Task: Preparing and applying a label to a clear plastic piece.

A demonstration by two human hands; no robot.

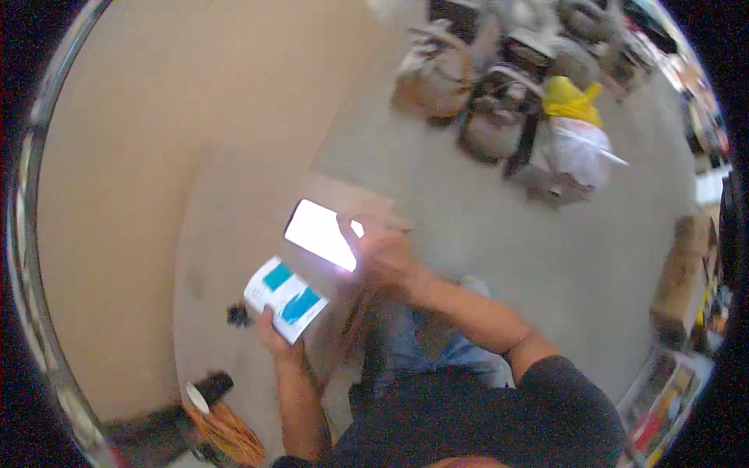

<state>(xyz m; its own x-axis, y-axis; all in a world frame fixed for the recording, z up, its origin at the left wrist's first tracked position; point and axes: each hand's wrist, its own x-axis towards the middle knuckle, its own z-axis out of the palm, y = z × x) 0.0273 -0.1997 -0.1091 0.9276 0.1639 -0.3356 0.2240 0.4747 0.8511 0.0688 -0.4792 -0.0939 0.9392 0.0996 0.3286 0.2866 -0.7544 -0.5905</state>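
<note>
My left hand [278, 341] grips a white booklet or leaflet [270, 298] with teal blocks on its face, thumb over its lower edge. Just above it, a phone [316, 232] with a glaring white screen is in my right hand [388, 253], which closes round its right end with the thumb over the screen. The phone and booklet are close together but apart. What the screen displays is washed out. Both are over a brownish tabletop [226, 234], and a small dark object [238, 315] lies left of my left hand. The picture is blurred by motion.
Several dusty machines or motors [495, 117] stand on the grey floor [507, 249] at the far right, beside a white and yellow plastic bag [579, 144]. Cardboard boxes [677, 277] line the right side. A dark cup-like thing [212, 391] and orange strands [230, 437] are at lower left.
</note>
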